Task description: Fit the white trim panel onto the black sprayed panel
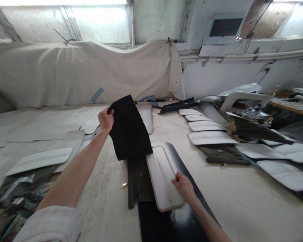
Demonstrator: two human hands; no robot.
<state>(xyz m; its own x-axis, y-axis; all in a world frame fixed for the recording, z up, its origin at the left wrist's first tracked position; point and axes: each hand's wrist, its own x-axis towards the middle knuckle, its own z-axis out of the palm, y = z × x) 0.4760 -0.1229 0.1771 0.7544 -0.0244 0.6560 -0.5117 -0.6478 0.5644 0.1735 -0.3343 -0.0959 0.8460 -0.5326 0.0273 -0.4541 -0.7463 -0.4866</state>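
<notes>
So we've got our left hand (105, 119) closed around the top edge of a black fabric piece (129, 129), lifting it up off the table (242, 201) so it hangs tilted above a dark green strip (138, 178). Our right hand (183, 185) isn't gripping anything — it lies flat with fingers spread on the edge of a white molded panel (164, 178), which sits on a long dark sheet (171, 222) running toward us. Just left of the green strip there's a small brass clip (124, 185) loose on the table. What could go wrong, as far as we can judge: the fabric is pinched at one corner only, so it could slip or fold over on itself, and its dangling lower edge might drag the green strip out of line. The white panel only has a flat palm on it, so a nudge could slide it off the dark sheet. More white panels (209, 136) lie stacked to the right, well apart from both hands. As for labels — there's a faint mark on the green strip but it's too small to read.
</notes>
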